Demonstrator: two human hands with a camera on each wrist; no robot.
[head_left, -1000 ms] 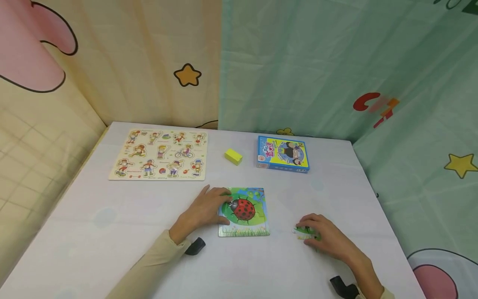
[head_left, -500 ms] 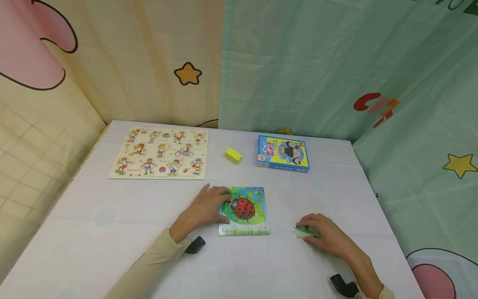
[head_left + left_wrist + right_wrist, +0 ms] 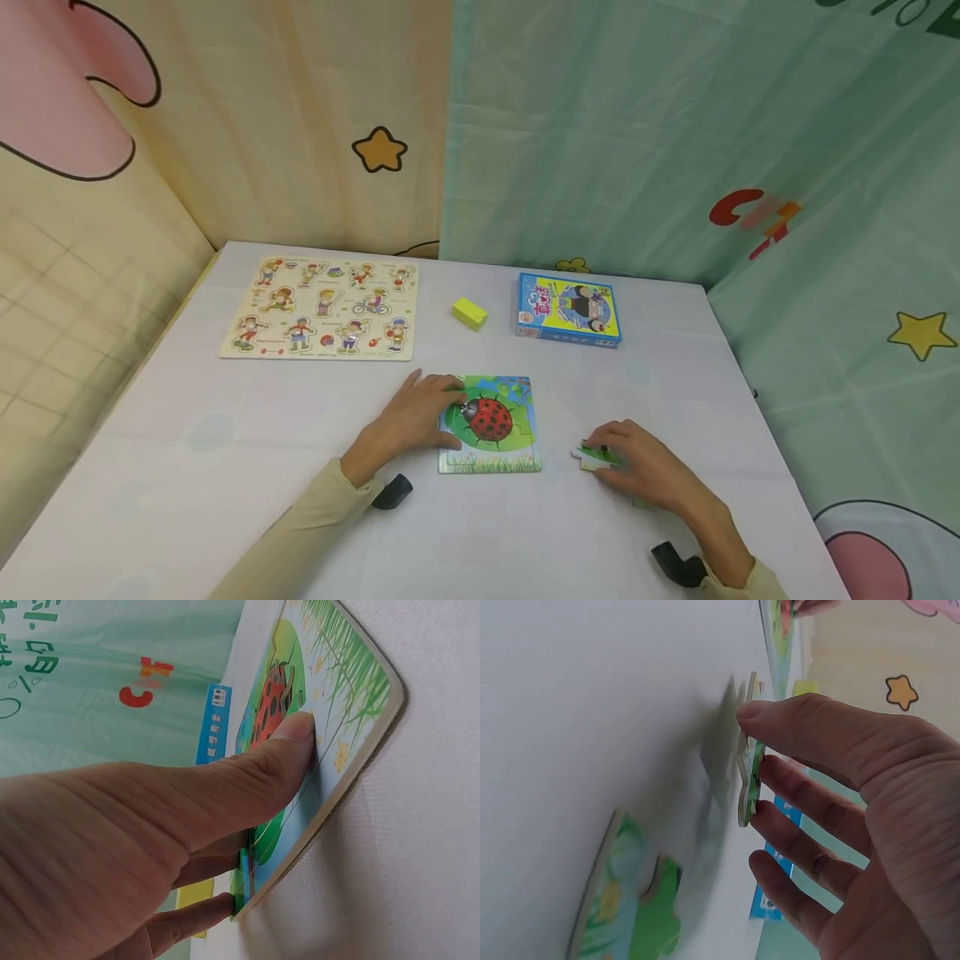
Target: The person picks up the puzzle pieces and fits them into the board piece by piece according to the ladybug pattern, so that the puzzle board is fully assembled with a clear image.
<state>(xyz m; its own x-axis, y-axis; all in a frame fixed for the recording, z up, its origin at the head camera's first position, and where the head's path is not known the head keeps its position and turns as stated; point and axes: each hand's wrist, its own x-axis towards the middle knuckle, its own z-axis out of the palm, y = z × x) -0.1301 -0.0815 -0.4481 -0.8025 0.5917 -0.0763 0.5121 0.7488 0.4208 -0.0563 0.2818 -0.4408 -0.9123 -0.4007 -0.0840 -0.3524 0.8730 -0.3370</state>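
A square ladybug jigsaw puzzle (image 3: 495, 465) lies flat in the middle of the table. My left hand (image 3: 412, 418) rests on its left side, thumb and fingers spread apart; in the left wrist view the thumb lies flat on the picture and other fingertips touch the edge. To the right of the puzzle, my right hand (image 3: 645, 467) pinches a green-and-white jigsaw piece (image 3: 596, 457) between thumb and fingers. In the right wrist view that piece (image 3: 744, 791) is tilted on edge above the table, casting a shadow. Another jigsaw piece (image 3: 611, 900) lies on the cloth below the hand.
At the back left is a wooden board (image 3: 318, 310) with pictures of children at sports. A yellow block (image 3: 469, 313) and a blue-and-yellow box (image 3: 568, 310) stand towards the back edge. Printed curtains (image 3: 570, 125) hang behind the white table (image 3: 187, 500).
My right hand has moved a little left, towards the puzzle, carrying the jigsaw piece. The left hand stays on the puzzle.
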